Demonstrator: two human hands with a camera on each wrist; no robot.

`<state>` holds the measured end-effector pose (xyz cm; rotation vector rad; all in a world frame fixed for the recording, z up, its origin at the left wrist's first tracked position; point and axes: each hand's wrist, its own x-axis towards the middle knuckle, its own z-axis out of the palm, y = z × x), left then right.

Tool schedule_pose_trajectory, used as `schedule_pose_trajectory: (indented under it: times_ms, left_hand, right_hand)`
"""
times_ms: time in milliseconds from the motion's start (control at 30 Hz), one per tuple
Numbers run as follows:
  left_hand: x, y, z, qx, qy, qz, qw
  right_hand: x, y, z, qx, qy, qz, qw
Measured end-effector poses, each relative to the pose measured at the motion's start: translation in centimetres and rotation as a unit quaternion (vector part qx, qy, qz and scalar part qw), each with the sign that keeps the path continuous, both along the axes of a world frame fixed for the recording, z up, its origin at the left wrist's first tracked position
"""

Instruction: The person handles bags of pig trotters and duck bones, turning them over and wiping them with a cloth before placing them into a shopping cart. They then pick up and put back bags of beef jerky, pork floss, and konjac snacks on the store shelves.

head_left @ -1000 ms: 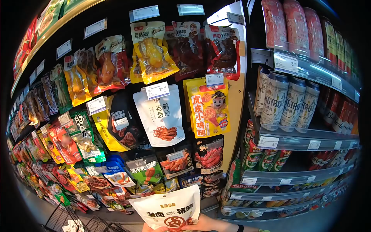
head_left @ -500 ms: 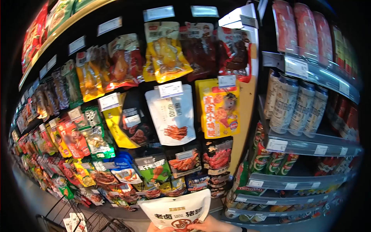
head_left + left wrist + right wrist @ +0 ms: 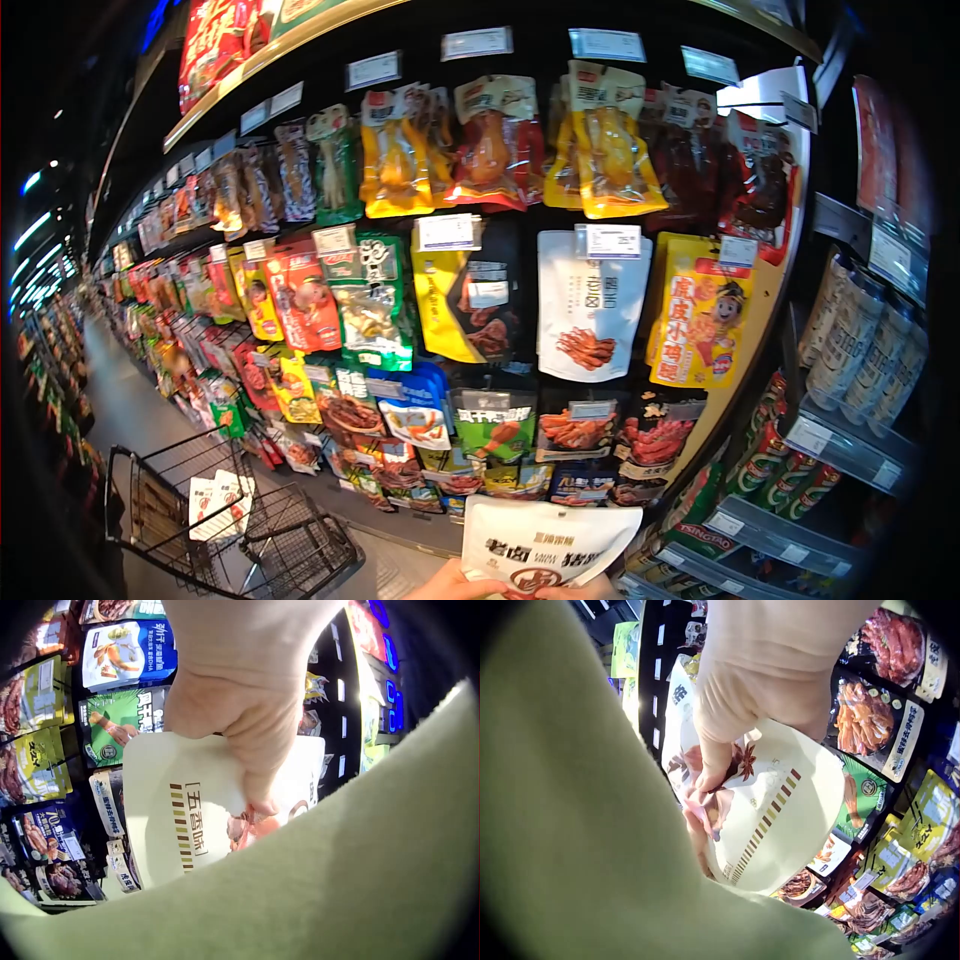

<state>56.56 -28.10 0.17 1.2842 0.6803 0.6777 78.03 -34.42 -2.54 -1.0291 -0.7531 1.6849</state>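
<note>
A white snack pouch [image 3: 550,530] with dark Chinese lettering and a round brown emblem is held up at the bottom of the head view. My left hand [image 3: 452,583] grips its left side; in the left wrist view the thumb lies across the front of the pouch [image 3: 161,769], near a picture of meat. On the other side my right hand [image 3: 580,590] grips the pouch too. The right wrist view shows the right thumb pressing the printed front, with the remaining fingers behind the pouch [image 3: 802,817]. Green sleeves cover part of both wrist views.
A rack of hanging snack pouches [image 3: 590,300] fills the wall ahead. A black wire shopping cart [image 3: 335,555] stands at the lower left, with white packets [image 3: 222,503] in it. Shelves of drink cans [image 3: 845,335] are on the right, and an aisle floor [image 3: 105,370] runs back at left.
The head view has turned left, so the rack has shifted right and more of the cart and aisle shows. Both hands still hold the white pouch, now further right in the view.
</note>
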Motion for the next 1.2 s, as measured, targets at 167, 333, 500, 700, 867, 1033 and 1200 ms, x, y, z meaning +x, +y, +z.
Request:
schedule_pose_trajectory:
  times_ms: [167,333,500,700,867,1033,1200]
  left_hand:
    - [0.5,-0.4,-1.4,0.013,-0.03,0.049,0.998]
    - [-0.6,0.1,-2.5,0.02,0.043,0.037,0.998]
    - [-2.3,-0.2,-3.0,-0.025,0.023,0.069,0.997]
    - [-3.9,-0.6,-4.3,-0.006,-0.015,0.137,0.991]
    - [-5.0,-0.7,-5.0,-0.022,-0.01,0.194,0.981]
    - [-8.0,-0.5,-5.8,-0.049,-0.029,0.193,0.98]
    - [-12.8,-0.7,-4.5,-0.052,-0.022,0.213,0.975]
  right_hand:
    - [-0.5,1.5,-1.5,0.133,-0.037,0.059,0.989]
    - [-1.7,2.6,1.3,0.173,-0.094,0.041,0.98]
    - [-2.5,4.2,0.4,0.167,-0.216,0.067,0.96]
    - [-4.4,5.8,0.0,0.12,-0.16,0.119,0.973]
    - [-6.0,6.5,-0.3,0.109,0.066,0.207,0.97]
    - [-8.6,7.0,-0.2,0.185,-0.189,0.12,0.957]
    - [-12.9,7.8,-2.3,0.144,-0.115,0.18,0.966]
